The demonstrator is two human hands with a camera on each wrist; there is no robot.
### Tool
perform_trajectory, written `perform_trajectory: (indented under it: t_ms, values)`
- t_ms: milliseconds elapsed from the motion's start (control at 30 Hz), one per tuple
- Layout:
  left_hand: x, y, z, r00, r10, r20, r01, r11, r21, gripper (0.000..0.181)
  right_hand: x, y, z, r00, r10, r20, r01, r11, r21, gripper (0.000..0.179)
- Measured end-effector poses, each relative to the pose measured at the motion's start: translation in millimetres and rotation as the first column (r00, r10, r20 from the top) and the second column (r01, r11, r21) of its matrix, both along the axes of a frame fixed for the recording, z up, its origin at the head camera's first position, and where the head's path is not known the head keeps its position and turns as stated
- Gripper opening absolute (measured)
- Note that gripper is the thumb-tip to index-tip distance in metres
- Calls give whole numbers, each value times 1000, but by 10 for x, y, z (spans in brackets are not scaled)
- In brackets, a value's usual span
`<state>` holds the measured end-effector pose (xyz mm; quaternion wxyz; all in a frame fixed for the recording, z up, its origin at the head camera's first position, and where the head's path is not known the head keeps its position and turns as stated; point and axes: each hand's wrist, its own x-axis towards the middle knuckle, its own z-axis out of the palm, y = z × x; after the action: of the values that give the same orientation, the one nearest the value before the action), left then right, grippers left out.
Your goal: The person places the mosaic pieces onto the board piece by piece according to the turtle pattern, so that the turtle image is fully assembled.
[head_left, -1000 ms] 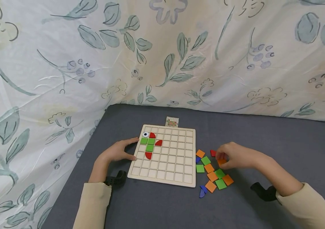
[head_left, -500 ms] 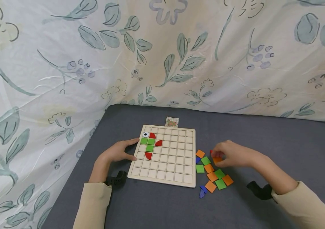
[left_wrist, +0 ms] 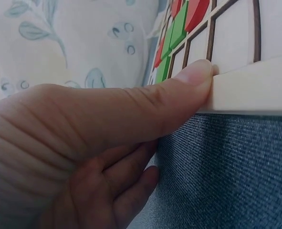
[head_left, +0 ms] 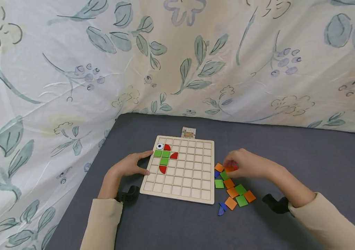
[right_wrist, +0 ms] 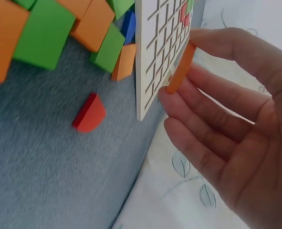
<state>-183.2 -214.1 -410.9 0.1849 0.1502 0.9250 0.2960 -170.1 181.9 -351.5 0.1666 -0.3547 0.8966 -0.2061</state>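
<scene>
Orange tile (right_wrist: 182,68) pinched by right hand (head_left: 248,164), apparently for transfer; placement would need alignment; left hand (head_left: 130,164), spread, touches grid board (head_left: 186,173).

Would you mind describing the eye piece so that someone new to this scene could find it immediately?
On the dark cloth, find the pale grid board, touched along its left edge by the left hand. Near its far left corner, the eye piece sits beside a red piece and just behind a green square. Unlike those plain-coloured neighbours, it is white with a dark dot.
</scene>
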Motion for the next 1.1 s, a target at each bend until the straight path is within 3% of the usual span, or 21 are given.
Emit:
perform_trajectory:
  t_ms: [200, 367, 700, 1100]
  values:
    - [2, 6, 14, 1000, 10, 6, -10, 1000, -4, 83, -57, -147, -35, 999, 26, -19, -26, 1000, -16, 20]
    - [4, 4, 15, 1000, 22, 12, -22, 1000, 1, 83, -117, -346, -76, 999, 3, -37, -5, 1000, -30, 22]
    - [-7, 2, 8, 1000, 27, 11, -27, 1000, 7, 83, -250, -838, -180, 990, 18, -139, -29, 997, -76, 23]
    - [-11, -3, 27, 1000, 18, 24, -19, 1000, 15, 83, -321, -1389, -325, 988, -64, -137, 43, 987, -155, 23]
